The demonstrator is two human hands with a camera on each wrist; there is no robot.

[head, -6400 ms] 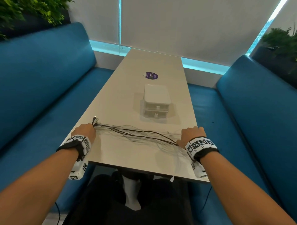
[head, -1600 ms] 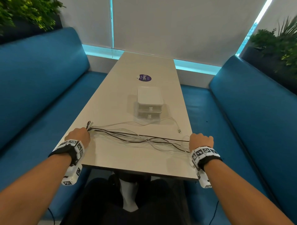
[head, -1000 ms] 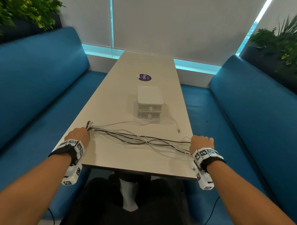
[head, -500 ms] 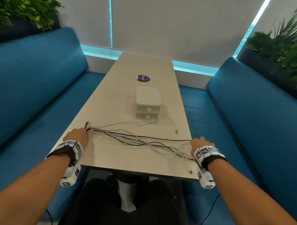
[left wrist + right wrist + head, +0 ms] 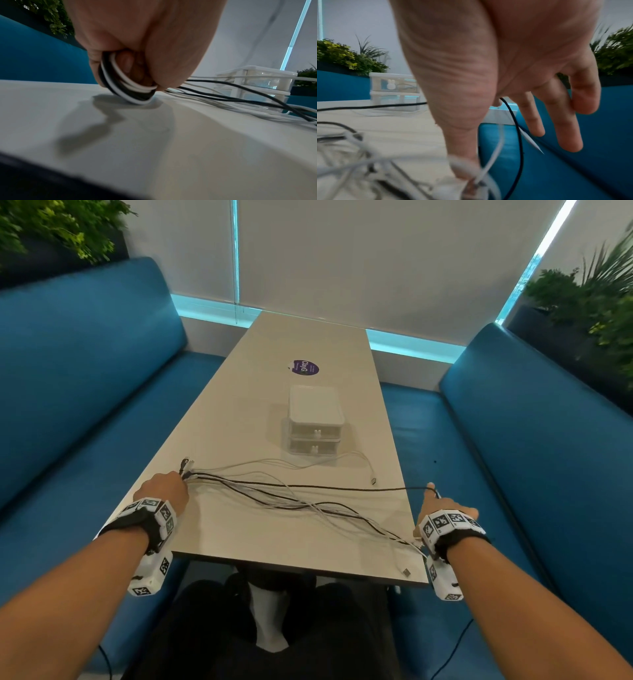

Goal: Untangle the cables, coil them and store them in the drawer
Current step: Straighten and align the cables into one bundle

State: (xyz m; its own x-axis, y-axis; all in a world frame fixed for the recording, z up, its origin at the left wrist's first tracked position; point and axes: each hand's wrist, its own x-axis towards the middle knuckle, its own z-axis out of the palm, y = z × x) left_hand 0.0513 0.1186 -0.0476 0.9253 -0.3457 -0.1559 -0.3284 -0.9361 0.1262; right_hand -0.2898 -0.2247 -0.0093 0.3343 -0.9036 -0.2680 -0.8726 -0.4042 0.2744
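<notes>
Several black and white cables [image 5: 291, 501] lie stretched across the near end of the table [image 5: 239, 539]. My left hand [image 5: 164, 491] rests on the table at its left edge and grips their bunched ends [image 5: 126, 92] in a fist. My right hand [image 5: 442, 505] hovers past the table's right edge and pinches one black cable [image 5: 342, 487] between thumb and forefinger, drawn fairly straight across; its other fingers [image 5: 556, 121] hang straight. The remaining strands trail loose toward the front right corner. The white two-drawer unit [image 5: 315, 422] stands mid-table, both drawers closed.
One white cable loops in front of the drawer unit and ends in a plug [image 5: 373, 481]. Another plug [image 5: 406, 572] lies at the front right corner. Blue benches [image 5: 68, 392] flank the table on both sides. A purple sticker [image 5: 306, 368] sits behind the unit.
My right hand has let most of the bundle drop onto the table and now keeps only the black cable, held slightly higher and further forward. The left hand has stayed put.
</notes>
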